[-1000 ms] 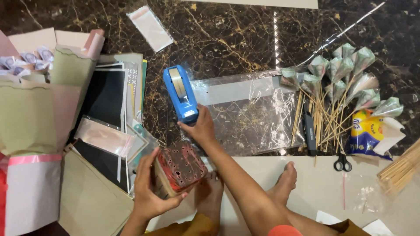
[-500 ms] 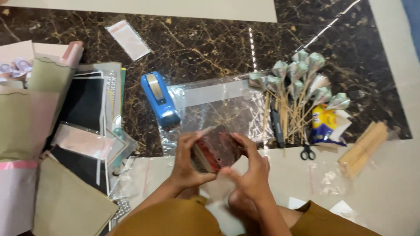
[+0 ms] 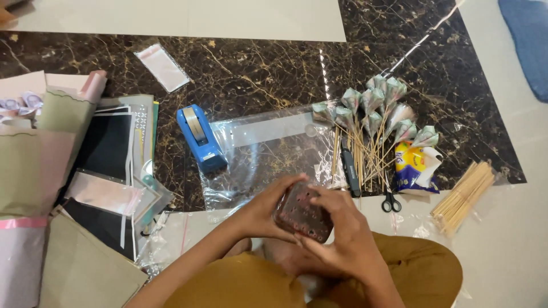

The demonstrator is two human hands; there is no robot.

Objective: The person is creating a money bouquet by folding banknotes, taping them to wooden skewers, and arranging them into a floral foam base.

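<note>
Hands (image 3: pixel 319 222) now clamp together on the red box (image 3: pixel 301 212); a second ago the right reached to the tape dispenser (image 3: pixel 201 138). Dispenser sits alone on the floor (image 3: pixel 257 68).

A dark reddish, patterned block (image 3: pixel 301 214), tilted, lies clasped above the lap, partly covered.

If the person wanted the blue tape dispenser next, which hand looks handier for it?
Probably the left hand: it holds the dark red box on the side facing the blue tape dispenser. The right hand would have to cross over the box.
</note>
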